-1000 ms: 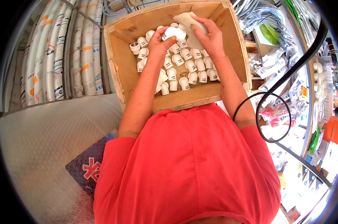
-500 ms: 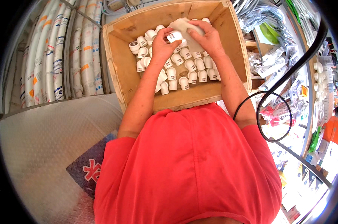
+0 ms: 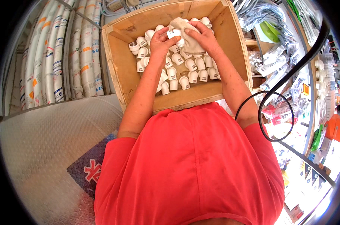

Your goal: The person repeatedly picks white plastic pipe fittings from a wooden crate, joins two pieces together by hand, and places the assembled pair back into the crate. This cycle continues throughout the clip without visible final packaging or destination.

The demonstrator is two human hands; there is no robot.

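Note:
Over the far part of a wooden box [image 3: 134, 95], both my hands are raised close together. My left hand [image 3: 160, 44] is closed on a white pipe elbow fitting [image 3: 173, 34]. My right hand [image 3: 205, 37] grips a pale beige cloth [image 3: 192, 45], which lies against the right side of that fitting and hangs down from my fingers. Below my hands, many white elbow fittings [image 3: 184, 82] stand in the box, most with dark printed labels. The cloth and my hands hide some of them.
Long wrapped pipes [image 3: 50, 56] stand in a rack to the left. Bubble wrap [image 3: 46, 146] spreads over a surface at the lower left. Shelves on the right hold bagged goods [image 3: 273, 67]. A black cable [image 3: 292, 71] loops beside my right arm.
The cloth has come round against the fitting, and the fitting has turned in my left hand. Both hands stay in nearly the same place over the box.

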